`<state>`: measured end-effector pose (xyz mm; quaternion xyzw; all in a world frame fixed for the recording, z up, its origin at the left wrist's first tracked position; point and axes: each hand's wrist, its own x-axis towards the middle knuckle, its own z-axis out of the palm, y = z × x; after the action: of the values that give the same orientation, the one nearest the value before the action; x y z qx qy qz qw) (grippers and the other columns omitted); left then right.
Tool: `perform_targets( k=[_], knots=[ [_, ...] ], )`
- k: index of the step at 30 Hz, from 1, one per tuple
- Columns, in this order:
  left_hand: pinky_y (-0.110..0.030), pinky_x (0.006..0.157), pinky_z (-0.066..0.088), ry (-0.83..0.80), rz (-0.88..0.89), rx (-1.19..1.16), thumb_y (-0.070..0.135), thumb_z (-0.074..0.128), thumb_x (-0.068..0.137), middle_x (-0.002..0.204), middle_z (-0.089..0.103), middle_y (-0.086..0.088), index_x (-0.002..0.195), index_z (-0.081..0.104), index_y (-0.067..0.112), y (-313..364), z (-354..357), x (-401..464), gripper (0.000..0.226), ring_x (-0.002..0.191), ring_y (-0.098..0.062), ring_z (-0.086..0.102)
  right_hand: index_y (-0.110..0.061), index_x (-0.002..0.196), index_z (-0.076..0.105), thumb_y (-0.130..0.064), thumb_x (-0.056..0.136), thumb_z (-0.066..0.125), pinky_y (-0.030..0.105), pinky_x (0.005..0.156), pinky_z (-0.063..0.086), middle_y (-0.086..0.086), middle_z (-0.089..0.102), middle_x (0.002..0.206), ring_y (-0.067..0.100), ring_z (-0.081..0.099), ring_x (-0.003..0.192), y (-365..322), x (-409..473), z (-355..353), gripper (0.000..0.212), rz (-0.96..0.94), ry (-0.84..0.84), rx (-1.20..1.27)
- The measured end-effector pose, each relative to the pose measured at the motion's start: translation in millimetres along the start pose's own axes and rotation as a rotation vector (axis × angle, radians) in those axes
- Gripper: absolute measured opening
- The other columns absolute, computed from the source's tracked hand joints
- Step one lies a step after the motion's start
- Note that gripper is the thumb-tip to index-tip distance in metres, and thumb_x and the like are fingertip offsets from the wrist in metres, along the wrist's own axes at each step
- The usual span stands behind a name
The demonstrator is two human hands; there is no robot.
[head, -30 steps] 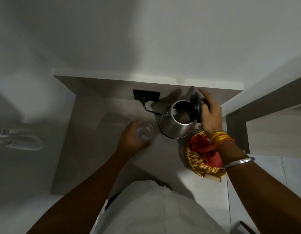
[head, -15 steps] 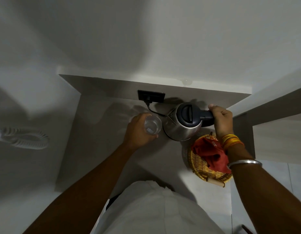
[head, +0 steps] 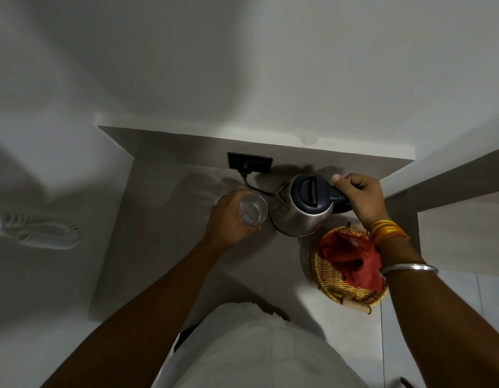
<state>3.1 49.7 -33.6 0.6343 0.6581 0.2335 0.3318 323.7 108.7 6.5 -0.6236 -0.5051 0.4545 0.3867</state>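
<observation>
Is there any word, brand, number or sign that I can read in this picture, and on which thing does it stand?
No text here can be read.
On the glass: a pale patch like a label, too blurred to read.
On the red cloth in the basket: a small white mark, too small to read.
On the kettle: no lettering shows.

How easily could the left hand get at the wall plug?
Probably not as is: the left hand holds the glass beside the kettle. The way to the plug looks free, but its grip is taken.
</observation>
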Motion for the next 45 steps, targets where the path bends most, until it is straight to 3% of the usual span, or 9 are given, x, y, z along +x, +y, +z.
perform_targets(
  k=[4,7,13,19,24,29,37,45],
  knots=[
    [-0.043,0.093,0.055,-0.014,-0.006,0.02,0.042,0.094,0.049,0.129,0.063,0.008,0.129,0.051,0.038,-0.7,-0.8,1.1,0.091,0.116,-0.022,0.06,0.006,0.076,0.072,-0.03,0.086,0.081,0.033,0.063,0.053,0.028,0.068,0.074,0.024,0.063,0.064,-21.3,3.5,3.2,0.038,0.0,-0.07,-0.006],
    [-0.041,0.094,0.055,-0.019,-0.021,0.014,0.044,0.089,0.048,0.129,0.063,0.007,0.128,0.052,0.038,0.3,-2.1,0.9,0.088,0.117,-0.022,0.06,-0.002,0.082,0.077,-0.034,0.076,0.086,0.032,0.059,0.06,0.015,0.075,0.076,0.019,0.071,0.065,-49.5,2.8,11.4,0.034,0.005,-0.174,-0.026],
    [-0.029,0.088,0.047,-0.03,-0.046,-0.013,0.046,0.095,0.049,0.122,0.056,0.019,0.125,0.046,0.047,1.5,-8.5,-5.6,0.09,0.115,-0.018,0.06,-0.004,0.089,0.081,-0.02,0.074,0.092,0.048,0.086,0.061,0.012,0.079,0.088,0.034,0.075,0.088,-103.1,7.1,27.4,0.024,-0.101,-0.316,-0.231],
    [-0.03,0.089,0.043,-0.006,-0.026,0.036,0.046,0.096,0.052,0.131,0.064,0.003,0.131,0.056,0.028,-0.2,-14.4,-10.1,0.09,0.118,-0.024,0.06,-0.024,0.084,0.08,-0.041,0.074,0.09,0.045,0.079,0.059,-0.008,0.077,0.083,0.013,0.072,0.079,-155.2,-1.1,46.3,0.022,-0.3,-0.441,-0.542],
    [-0.041,0.096,0.051,0.027,-0.009,0.018,0.039,0.098,0.054,0.128,0.065,0.005,0.129,0.059,0.027,1.9,-20.9,-20.0,0.086,0.12,-0.024,0.059,-0.028,0.081,0.078,-0.052,0.075,0.084,0.042,0.069,0.058,-0.008,0.073,0.077,0.014,0.068,0.072,-186.8,-10.6,58.6,0.026,-0.406,-0.426,-0.815],
    [-0.043,0.098,0.051,0.02,-0.026,0.017,0.037,0.098,0.054,0.131,0.063,0.006,0.131,0.057,0.028,5.1,-24.0,-28.1,0.088,0.122,-0.022,0.057,-0.031,0.082,0.076,-0.06,0.075,0.081,0.036,0.066,0.056,-0.01,0.071,0.078,0.015,0.066,0.073,-202.8,-19.4,67.2,0.03,-0.456,-0.406,-0.984],
    [-0.044,0.096,0.054,0.0,-0.012,0.033,0.036,0.091,0.059,0.127,0.065,0.003,0.131,0.058,0.026,7.4,-21.8,-36.5,0.08,0.118,-0.023,0.06,-0.029,0.084,0.076,-0.059,0.077,0.079,0.02,0.053,0.03,-0.007,0.069,0.075,0.018,0.064,0.069,-219.1,-30.6,85.4,0.03,-0.603,-0.409,-1.123],
    [-0.047,0.096,0.054,0.013,-0.005,0.029,0.034,0.091,0.062,0.127,0.064,0.0,0.133,0.057,0.025,5.6,-22.1,-39.7,0.08,0.118,-0.025,0.06,-0.031,0.085,0.074,-0.065,0.076,0.076,0.028,0.06,0.044,-0.006,0.066,0.077,0.017,0.062,0.067,-229.5,-39.4,101.5,0.035,-0.612,-0.414,-1.237]
  ],
)
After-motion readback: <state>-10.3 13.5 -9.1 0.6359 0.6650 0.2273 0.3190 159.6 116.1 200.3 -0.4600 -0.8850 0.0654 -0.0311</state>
